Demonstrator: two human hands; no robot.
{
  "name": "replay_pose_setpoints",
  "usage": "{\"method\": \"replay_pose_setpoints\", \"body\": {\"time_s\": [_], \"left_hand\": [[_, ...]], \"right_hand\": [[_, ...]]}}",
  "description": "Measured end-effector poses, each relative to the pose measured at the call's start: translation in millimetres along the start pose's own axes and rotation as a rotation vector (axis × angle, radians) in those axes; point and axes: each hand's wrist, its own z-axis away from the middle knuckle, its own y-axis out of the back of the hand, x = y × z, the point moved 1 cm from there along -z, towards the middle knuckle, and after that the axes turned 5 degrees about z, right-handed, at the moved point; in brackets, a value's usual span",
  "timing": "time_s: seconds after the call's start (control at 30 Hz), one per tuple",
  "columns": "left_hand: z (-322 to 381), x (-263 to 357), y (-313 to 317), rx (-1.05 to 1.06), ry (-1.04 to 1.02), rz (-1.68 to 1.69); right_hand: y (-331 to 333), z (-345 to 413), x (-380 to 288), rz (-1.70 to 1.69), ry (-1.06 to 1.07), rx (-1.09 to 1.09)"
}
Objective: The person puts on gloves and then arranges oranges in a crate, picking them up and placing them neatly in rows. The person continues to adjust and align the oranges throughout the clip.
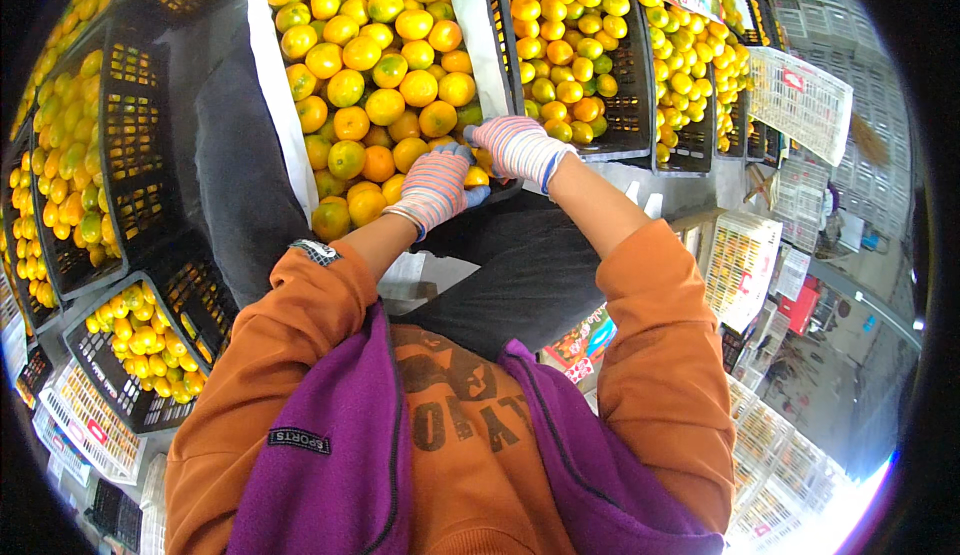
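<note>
A black plastic crate lined with white paper lies before me, filled with orange and green-tinged mandarins. My left hand, in a striped knit glove, is at the crate's near right corner. Its fingers and thumb are around a mandarin. Close beside it, my right hand wears a matching glove and reaches over the right rim. Its curled fingers are at the fruit in the same corner; whether they grip one is hidden.
Black crates of mandarins stand in a row to the right, more crates to the left. A smaller-looking black crate sits lower left. White plastic crates stand at the far right. My knees flank the lined crate.
</note>
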Motion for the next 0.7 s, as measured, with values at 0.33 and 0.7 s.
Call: {"method": "replay_pose_setpoints", "body": {"time_s": [0.33, 0.7], "left_hand": [[3, -9, 3, -0.034, 0.020, 0.123], [-15, 2, -10, -0.134, -0.057, -0.130]], "right_hand": [[-24, 7, 15, -0.046, -0.031, -0.065], [-49, 11, 7, 0.007, 0.010, 0.215]]}}
